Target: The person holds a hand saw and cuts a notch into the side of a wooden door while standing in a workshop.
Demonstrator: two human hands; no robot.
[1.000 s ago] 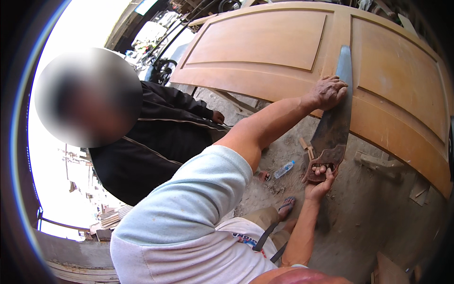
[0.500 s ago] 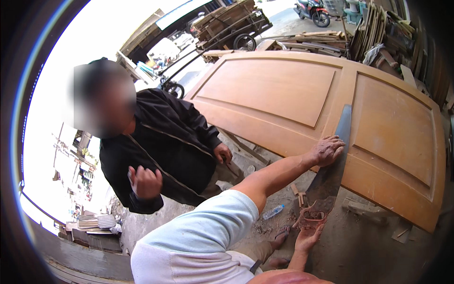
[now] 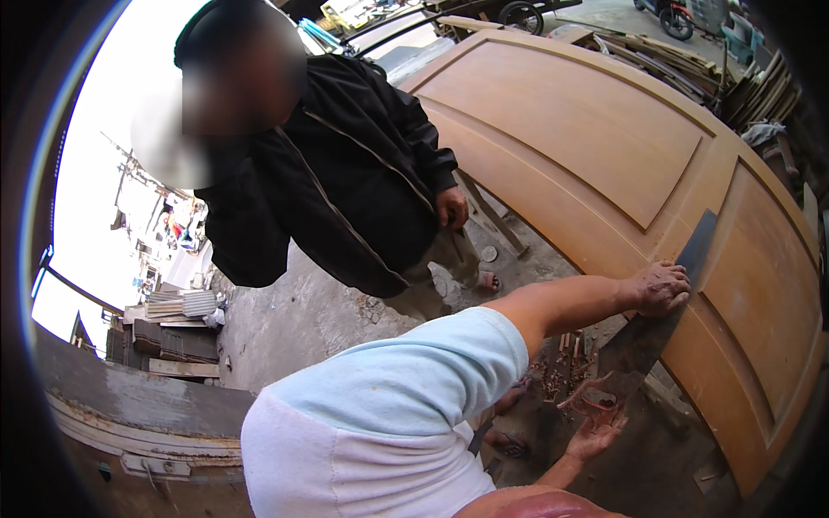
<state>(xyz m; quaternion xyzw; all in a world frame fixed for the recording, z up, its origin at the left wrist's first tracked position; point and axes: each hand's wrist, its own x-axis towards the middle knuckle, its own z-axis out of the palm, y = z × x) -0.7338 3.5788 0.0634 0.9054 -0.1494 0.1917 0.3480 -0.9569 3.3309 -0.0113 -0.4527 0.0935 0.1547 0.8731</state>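
A hand saw point(image 3: 635, 345) with a dark, tapering blade and a reddish-brown open handle slants over the near edge of a panelled wooden door point(image 3: 553, 129). My left hand point(image 3: 661, 287) is closed on the middle of the blade, its fingers bent over at the door's edge. Beyond it the blade's narrow end lies over the door's frame between two raised panels. Below, my right hand point(image 3: 596, 436) is palm up beside the saw's handle, touching it, with fingers stretched and apart.
A person in a black jacket point(image 3: 363, 173) stands close at the left, beside the door. Wooden supports point(image 3: 488, 211) stand under it. Wood scraps and shavings point(image 3: 561, 367) litter the floor. Stacked boards point(image 3: 764, 95) and a motorbike point(image 3: 673, 19) are behind; more planks point(image 3: 177, 324) lie left.
The view has swung, so the door, saw and my hands sit farther right. My right hand's fingers have spread from the saw's handle. The person's raised hand is out of sight.
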